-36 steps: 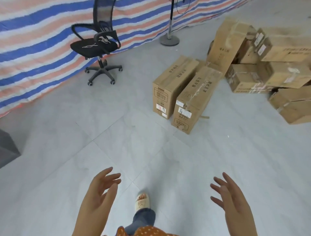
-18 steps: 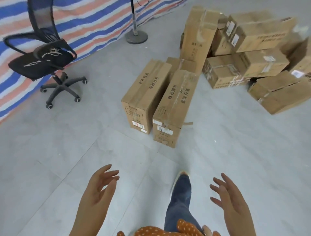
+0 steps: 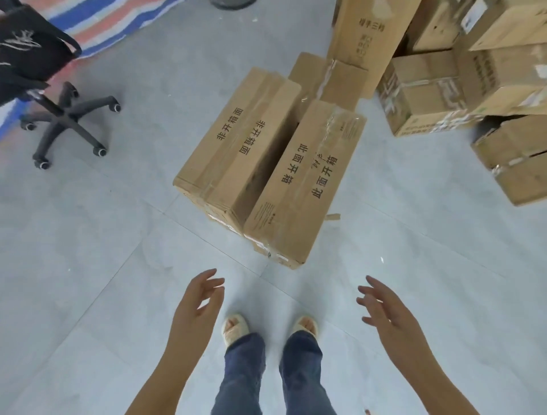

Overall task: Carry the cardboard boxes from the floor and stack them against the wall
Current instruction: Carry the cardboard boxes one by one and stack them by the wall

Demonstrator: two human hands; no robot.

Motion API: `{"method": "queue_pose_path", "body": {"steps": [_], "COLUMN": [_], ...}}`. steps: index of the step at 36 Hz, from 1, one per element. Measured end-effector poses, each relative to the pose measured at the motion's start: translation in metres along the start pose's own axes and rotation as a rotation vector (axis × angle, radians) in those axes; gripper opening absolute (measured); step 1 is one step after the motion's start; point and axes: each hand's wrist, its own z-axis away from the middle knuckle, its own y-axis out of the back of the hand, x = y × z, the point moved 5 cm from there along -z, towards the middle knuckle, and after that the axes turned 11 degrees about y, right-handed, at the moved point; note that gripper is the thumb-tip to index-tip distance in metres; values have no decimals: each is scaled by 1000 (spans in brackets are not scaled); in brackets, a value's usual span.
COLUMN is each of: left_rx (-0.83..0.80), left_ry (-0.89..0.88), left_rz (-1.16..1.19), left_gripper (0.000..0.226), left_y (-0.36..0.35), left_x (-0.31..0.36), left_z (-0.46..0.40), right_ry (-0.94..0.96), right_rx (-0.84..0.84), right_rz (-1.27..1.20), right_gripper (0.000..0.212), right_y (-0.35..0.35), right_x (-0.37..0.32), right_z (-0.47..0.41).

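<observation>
Two long cardboard boxes stand side by side on the grey floor just ahead of my feet: the left box and the right box, both printed with black characters and sealed with clear tape. My left hand and my right hand are held out empty, fingers spread and relaxed, a short way in front of the boxes' near ends and touching nothing. A tall box stands upright behind them, with a flatter box at its foot.
A heap of more cardboard boxes fills the upper right. A black office chair on casters stands at the upper left by a striped tarp. A round stand base shows at the top edge. My two feet stand on grey tiles.
I have walked up to the two long boxes and now look down on them from close by. Both feet are planted together. My hands stay spread and empty.
</observation>
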Motion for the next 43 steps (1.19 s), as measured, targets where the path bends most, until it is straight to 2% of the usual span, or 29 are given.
{"method": "queue_pose_path", "body": {"steps": [3,6,8,10,13,15,17,19,21,23,27,31,34,38,43], "left_rx": [-30,-99,-128,-172,-275,-341,-410,-476,-499,-489,-417,-400,-361,-321,-293], "left_ry": [58,209,288,288,212,193,197,214,222,204,230,225,225,244,248], "left_rz": [-33,41,45,-40,-119,-125,-132,-148,-151,-137,-24,54,195,319,375], "left_gripper": [24,30,43,50,25,25,31,46,63,60,40,50,53,36,32], "left_y": [-31,-68,-91,-111,-132,-139,-140,-137,-136,-141,-155,-162,-164,-163,-158], "left_x": [-13,-36,-52,-64,-73,-79,-89,-98,-109,-115,-109,-78,-48,-6,34], "left_z": [-81,-159,-206,-246,-289,-310,-326,-337,-346,-352,-351,-336,-320,-290,-249], "right_ry": [-78,-187,-263,-328,-347,-325,-262,-198,-169,-152,-133,-78,-46,-25,4], "right_rx": [-23,-24,-1,19,17,19,24,67,116,161,210,246,289,317,321], "right_rz": [-7,-35,-74,-108,-113,-163,-210,-271,-346,-412,-467,-452,-469,-441,-418], "right_gripper": [26,28,37,54,68,71,65,44,42,44,47,37,35,37,26], "right_y": [-32,-70,-94,-117,-146,-163,-177,-187,-195,-200,-196,-168,-143,-114,-81], "right_x": [37,85,116,144,177,194,204,210,215,219,211,173,139,93,47], "right_z": [-58,-110,-136,-157,-180,-193,-205,-213,-219,-222,-227,-234,-236,-235,-222]}}
